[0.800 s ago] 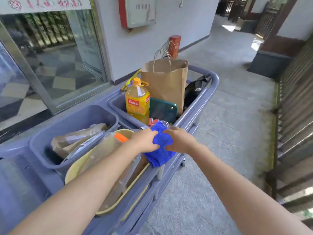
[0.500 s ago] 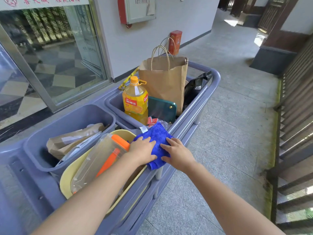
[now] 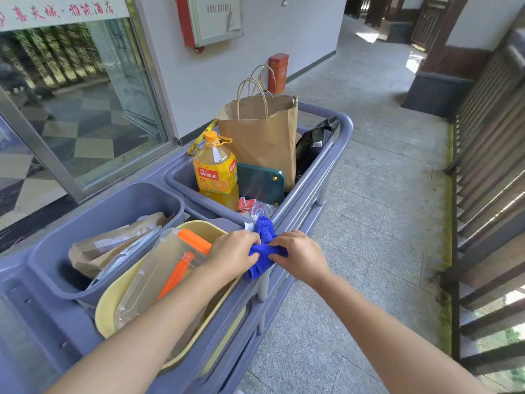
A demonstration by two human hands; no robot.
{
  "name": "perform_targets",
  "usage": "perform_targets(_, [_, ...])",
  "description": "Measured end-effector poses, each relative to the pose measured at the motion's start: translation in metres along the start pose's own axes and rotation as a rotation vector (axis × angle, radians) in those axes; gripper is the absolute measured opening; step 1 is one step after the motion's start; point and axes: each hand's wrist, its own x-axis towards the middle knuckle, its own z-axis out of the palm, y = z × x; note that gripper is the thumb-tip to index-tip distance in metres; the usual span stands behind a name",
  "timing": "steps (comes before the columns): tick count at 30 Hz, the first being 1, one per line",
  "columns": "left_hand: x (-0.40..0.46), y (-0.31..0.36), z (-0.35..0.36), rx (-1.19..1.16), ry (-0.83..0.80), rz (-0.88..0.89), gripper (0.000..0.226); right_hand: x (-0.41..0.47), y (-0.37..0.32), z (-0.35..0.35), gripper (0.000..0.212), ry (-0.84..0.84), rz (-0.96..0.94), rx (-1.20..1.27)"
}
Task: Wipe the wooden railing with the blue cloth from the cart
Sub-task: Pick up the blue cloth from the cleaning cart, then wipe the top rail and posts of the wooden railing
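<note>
A blue cloth (image 3: 264, 245) lies bunched over the right rim of the grey cart (image 3: 318, 177). My left hand (image 3: 233, 254) grips its left side and my right hand (image 3: 301, 255) pinches its right side, so the cloth is gathered between them. Part of the cloth hangs down over the cart's edge below my hands. The wooden railing (image 3: 488, 177), with dark slats, runs along the right side of the walkway, well apart from both hands.
In the cart are a brown paper bag (image 3: 261, 137), an orange juice bottle (image 3: 217, 174), a green case (image 3: 260, 183), a black bag (image 3: 312, 146), a yellow basin (image 3: 119, 302) holding a clear pitcher (image 3: 162, 274), and a grey bin (image 3: 113, 211). Stone paving (image 3: 377, 223) separates cart and railing.
Both hands had lain flat on the spread cloth; now the fingers have closed and bunched it up between them on the cart's rim.
</note>
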Motion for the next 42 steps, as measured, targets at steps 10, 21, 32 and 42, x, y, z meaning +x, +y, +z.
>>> perform_targets(10, [0.052, 0.084, -0.054, -0.360, -0.122, 0.215, 0.020, -0.023, 0.023, -0.133, 0.021, 0.041, 0.262, 0.091])
perform_targets(21, [0.054, 0.298, -0.015, -0.459, -0.481, 0.732, 0.015, -0.210, 0.064, -0.265, 0.022, 0.114, 0.690, -0.159])
perform_targets(32, [-0.045, 0.522, 0.005, -0.473, -0.619, 1.250, 0.018, -0.417, 0.058, -0.361, 0.015, 0.374, 1.084, -0.307])
perform_targets(42, [-0.119, 0.674, 0.029, -0.435, -0.717, 1.598, 0.019, -0.541, 0.055, -0.398, 0.015, 0.602, 1.396, -0.426])
